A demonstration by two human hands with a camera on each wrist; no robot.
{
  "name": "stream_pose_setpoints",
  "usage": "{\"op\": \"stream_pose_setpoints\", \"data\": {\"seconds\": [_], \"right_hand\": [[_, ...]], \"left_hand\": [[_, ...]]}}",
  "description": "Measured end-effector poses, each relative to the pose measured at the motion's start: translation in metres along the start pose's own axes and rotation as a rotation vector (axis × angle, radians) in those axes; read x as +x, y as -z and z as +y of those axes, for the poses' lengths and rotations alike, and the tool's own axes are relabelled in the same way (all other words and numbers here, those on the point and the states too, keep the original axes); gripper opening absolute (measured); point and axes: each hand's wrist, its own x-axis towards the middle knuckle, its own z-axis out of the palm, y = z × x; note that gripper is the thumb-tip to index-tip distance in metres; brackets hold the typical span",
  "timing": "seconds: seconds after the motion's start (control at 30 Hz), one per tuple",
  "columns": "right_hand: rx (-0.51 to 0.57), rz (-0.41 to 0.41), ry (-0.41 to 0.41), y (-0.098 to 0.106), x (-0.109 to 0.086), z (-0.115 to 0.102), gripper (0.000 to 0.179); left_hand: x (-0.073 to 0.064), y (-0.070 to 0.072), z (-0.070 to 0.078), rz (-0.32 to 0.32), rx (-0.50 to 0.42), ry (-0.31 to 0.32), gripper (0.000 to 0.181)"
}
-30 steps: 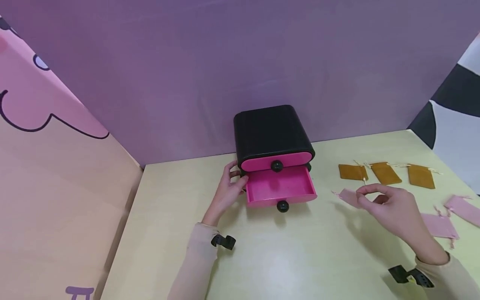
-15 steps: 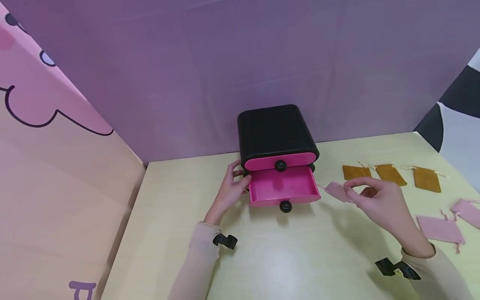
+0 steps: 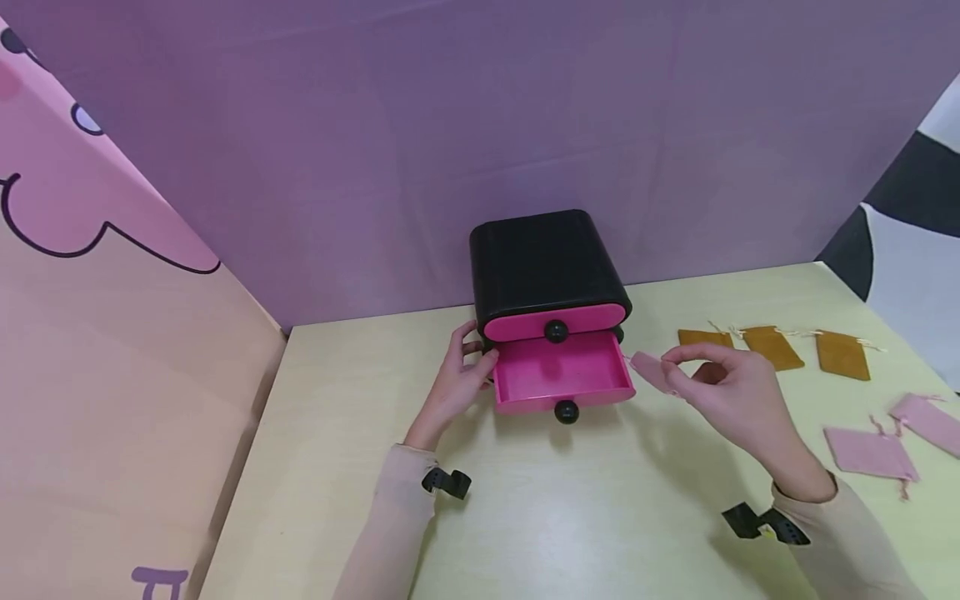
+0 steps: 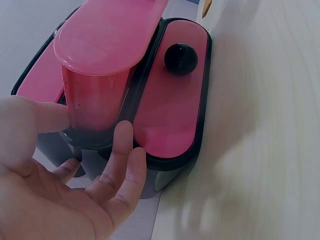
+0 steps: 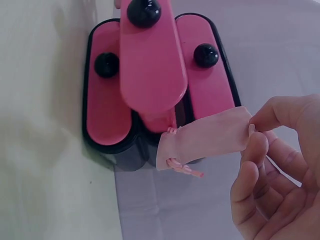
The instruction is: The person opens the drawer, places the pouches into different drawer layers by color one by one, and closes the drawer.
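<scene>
Pink pouch (image 5: 215, 134) is nearing the drawer (image 3: 525, 404), I'm guessing light and floppy, right fingers (image 5: 256, 145) pinching its stringless end, left fingers (image 4: 122, 137) gripping the cabinet (image 3: 547, 258).

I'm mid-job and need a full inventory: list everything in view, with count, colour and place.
Drawer unit: 1, black, back of the table
Middle drawer: 1, pink, pulled out
Top drawer and bottom drawer: 2, pink, closed
Knobs: 3, black, one per drawer front
Held pouch: 1, pink, pinched by the right hand
Lying pouches: 2, pink, table's right side
Mustard pouches: 3, mustard-brown, row at back right
Table: 1, pale wood, underneath
Backdrop: 1, purple, behind
Side panels: 2, peach-pink left, black-and-white right
Wrist devices: 2, black, one per wrist
Sleeves: 2, beige, forearms
Left hand: 1, bare, unit's left side
Right hand: 1, bare, right of middle drawer
</scene>
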Motion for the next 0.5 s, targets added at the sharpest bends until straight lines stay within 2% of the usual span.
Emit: {"op": "stream_pose_setpoints", "data": {"seconds": [0.13, 0.3, 0.5], "right_hand": [[0.018, 0.000, 0.008, -0.005, 0.002, -0.004, 0.015], [0.067, 0.026, 0.068, -0.011, 0.005, -0.010, 0.008], [0.092, 0.054, 0.125, -0.015, 0.009, -0.019, 0.009]], "left_hand": [[-0.001, 0.001, -0.001, -0.003, 0.001, 0.006, 0.068], [0.000, 0.002, -0.001, -0.003, -0.004, 0.000, 0.067], [0.001, 0.001, 0.000, -0.007, -0.011, 0.001, 0.067]]}}
